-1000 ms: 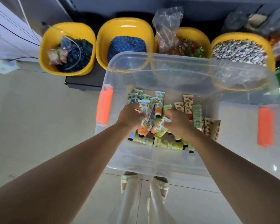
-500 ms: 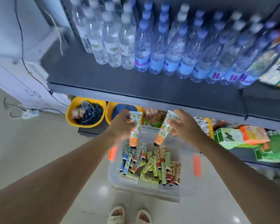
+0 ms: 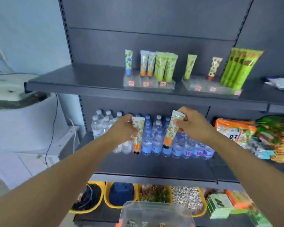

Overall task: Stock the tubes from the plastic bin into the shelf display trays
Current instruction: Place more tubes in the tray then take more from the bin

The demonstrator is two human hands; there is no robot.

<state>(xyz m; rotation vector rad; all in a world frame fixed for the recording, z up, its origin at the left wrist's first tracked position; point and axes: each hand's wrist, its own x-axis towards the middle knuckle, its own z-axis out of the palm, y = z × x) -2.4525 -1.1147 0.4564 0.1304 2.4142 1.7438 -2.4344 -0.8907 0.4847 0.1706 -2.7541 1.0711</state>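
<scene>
My left hand (image 3: 124, 127) grips an orange-patterned tube (image 3: 137, 136), cap down, in front of the water bottles. In my right hand (image 3: 191, 124) I pinch a second orange-patterned tube (image 3: 172, 130), tilted, cap down. Both are raised below the upper shelf (image 3: 88, 79). On that shelf stand two clear display trays: the left tray (image 3: 148, 82) holds blue, orange and green tubes upright, the right tray (image 3: 210, 88) holds a green tube, a brown tube and a row of green ones. The clear plastic bin (image 3: 156, 213) sits at the bottom edge, with a few tubes showing inside.
Water bottles (image 3: 154, 138) fill the middle shelf behind my hands. Snack bags (image 3: 246, 136) lie to the right. Yellow bowls (image 3: 121, 195) of goods line the bottom shelf beyond the bin. A white appliance (image 3: 11, 89) stands to the left.
Both hands took a tube each out of the bin and lifted them up to the middle shelf height. My view rose from the bin to the upper shelf trays.
</scene>
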